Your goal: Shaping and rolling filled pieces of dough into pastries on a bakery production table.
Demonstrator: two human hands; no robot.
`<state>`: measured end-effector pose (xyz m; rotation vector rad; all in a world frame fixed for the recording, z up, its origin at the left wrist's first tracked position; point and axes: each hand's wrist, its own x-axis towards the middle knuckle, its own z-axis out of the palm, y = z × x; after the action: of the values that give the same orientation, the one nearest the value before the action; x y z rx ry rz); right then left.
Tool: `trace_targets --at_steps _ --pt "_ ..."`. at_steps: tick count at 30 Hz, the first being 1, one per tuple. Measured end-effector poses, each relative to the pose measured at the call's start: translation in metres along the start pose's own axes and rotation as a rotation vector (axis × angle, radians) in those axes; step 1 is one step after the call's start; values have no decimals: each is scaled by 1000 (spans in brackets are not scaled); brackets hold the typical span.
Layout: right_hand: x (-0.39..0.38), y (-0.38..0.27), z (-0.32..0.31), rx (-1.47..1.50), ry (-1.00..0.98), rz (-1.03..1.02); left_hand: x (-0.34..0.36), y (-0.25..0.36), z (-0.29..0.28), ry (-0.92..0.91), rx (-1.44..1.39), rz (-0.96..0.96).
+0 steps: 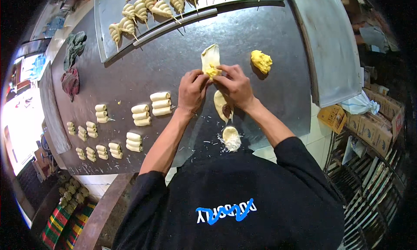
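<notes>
A flattened strip of pale dough [210,55] lies on the dark tabletop, running away from me, with soft yellow filling [212,71] on its near end. My left hand [191,90] and my right hand [237,87] pinch that near end from both sides, thumbs and fingertips at the filling. Their fingers partly hide the dough's edge. Just below them, an oval dough piece [220,101] carries a dark brown filling [226,110]. Closer to my body is another flattened dough piece [230,131], with white shreds [233,143] heaped on its near end.
A yellow lump [261,61] sits right of my hands. Rolled dough pieces [140,115] lie in groups at left. Across the far side, a metal tray [106,41] holds spiral dough on sticks [141,10], beside a grey rod [176,26]. Cloths [70,83] lie far left.
</notes>
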<state>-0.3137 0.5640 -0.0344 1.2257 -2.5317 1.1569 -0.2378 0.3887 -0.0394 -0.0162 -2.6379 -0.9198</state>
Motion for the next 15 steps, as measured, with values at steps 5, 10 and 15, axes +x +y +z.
trace_targets --at_steps 5,10,15 --pt "2 4 0 90 -77 -47 2 -10 -1 -85 56 201" --pt "-24 -23 -1 382 -42 399 -15 14 -9 -145 -3 166" --pt "31 10 12 181 75 345 42 11 0 -111 -38 -465"
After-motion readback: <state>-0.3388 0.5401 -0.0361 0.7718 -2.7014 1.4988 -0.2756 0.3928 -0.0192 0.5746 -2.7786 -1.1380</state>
